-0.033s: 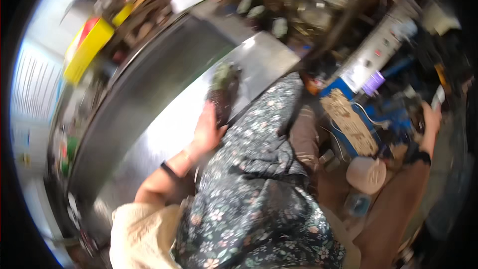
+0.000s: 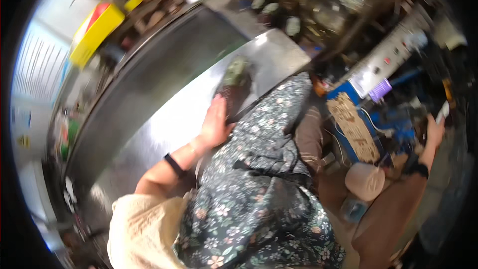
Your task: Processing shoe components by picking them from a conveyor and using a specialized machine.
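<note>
At frame centre, left hand (image 2: 215, 125) lies against dark, green-ended object (image 2: 235, 83), apparently steadying it, grip closure indeterminable; far right, right hand (image 2: 434, 130) closed around slim white object (image 2: 442, 111).

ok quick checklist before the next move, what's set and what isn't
1. Left hand touching the dark item: ok.
2. Dark item lying on the metal top: ok.
3. Pale item in the right hand: ok.
4. Both hands at the dark item: not ok, the right is well off to the side.
5. Dark item clear of the floral apron: cannot tell, they look very close.
6. Firmness of the left hold: cannot tell, blurred.
</note>
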### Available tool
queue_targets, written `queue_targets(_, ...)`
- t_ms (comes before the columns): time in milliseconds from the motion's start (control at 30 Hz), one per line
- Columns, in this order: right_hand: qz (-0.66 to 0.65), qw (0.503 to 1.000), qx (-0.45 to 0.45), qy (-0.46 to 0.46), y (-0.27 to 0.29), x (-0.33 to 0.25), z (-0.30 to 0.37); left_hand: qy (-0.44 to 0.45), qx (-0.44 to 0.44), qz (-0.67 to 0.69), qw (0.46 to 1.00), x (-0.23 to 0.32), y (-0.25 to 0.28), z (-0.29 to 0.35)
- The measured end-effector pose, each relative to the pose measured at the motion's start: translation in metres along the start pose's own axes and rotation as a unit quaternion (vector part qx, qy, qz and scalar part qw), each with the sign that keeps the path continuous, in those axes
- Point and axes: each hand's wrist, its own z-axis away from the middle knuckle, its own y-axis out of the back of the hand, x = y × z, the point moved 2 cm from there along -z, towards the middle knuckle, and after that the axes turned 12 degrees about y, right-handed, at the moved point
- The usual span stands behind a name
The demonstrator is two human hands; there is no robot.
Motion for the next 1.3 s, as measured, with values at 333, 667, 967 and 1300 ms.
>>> queue_targets(333, -0.326, 0.894, 0.133, 0.279, -0.019, -0.202, 0.165, 0.06, -0.233, 0.444, 0.863, 0.096, 0.012, -0.01)
queue_targets(667, -0.642, 0.658, -0.284, 0.272, -0.064, -0.383, 0.316, 0.246, -0.332, 0.74, 0.531, 0.11, -0.028, -0.114)
queue_targets(967, -0.75, 0.504, -0.429, 0.023, -0.117, -0.442, 0.281, 0.278, -0.328, 0.75, 0.503, 0.11, -0.06, -0.105)
queue_targets(1300, -0.748, 0.56, -0.344, 0.087, -0.126, -0.448, 0.294, 0.286, -0.311, 0.741, 0.522, 0.098, -0.063, -0.109)
